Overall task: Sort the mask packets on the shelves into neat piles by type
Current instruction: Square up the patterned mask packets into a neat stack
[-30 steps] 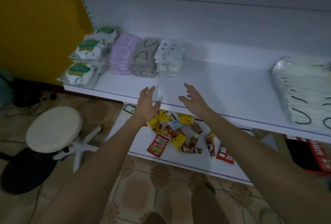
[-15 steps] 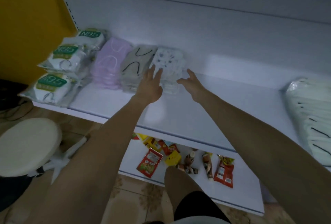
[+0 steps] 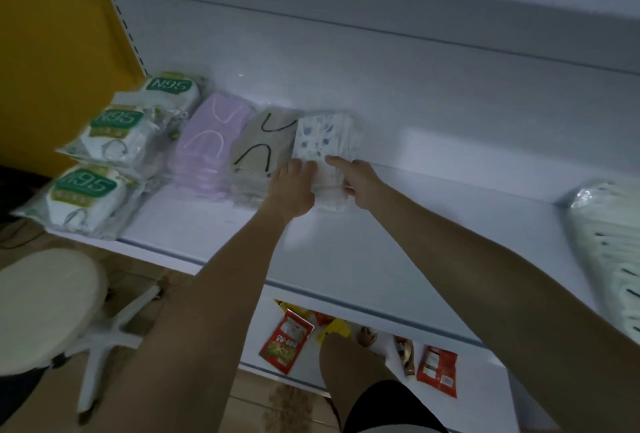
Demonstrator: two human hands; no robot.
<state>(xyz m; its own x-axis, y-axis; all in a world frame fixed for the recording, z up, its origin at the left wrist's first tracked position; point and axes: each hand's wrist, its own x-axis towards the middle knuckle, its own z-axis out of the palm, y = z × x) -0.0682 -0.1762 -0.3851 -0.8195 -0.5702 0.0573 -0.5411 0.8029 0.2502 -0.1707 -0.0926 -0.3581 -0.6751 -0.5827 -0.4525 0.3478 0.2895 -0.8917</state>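
Both hands, left hand (image 3: pixel 294 190) and right hand (image 3: pixel 360 183), clamp the patterned mask pile (image 3: pixel 323 142) at frame centre on the shelf (image 3: pixel 433 225); best to squeeze evenly and square its edges against the grey pile (image 3: pixel 261 148).

Both bare arms reach forward and slightly inward, elbows nearly straight, forearms converging toward the middle of the view. The left hand (image 3: pixel 292 188) lies palm down, fingers together and pointing ahead, wrist flat. The right hand (image 3: pixel 360 180) sits just beside it, turned a little on its side, index finger stretched toward the left, other fingers curled under. A bare knee shows below.
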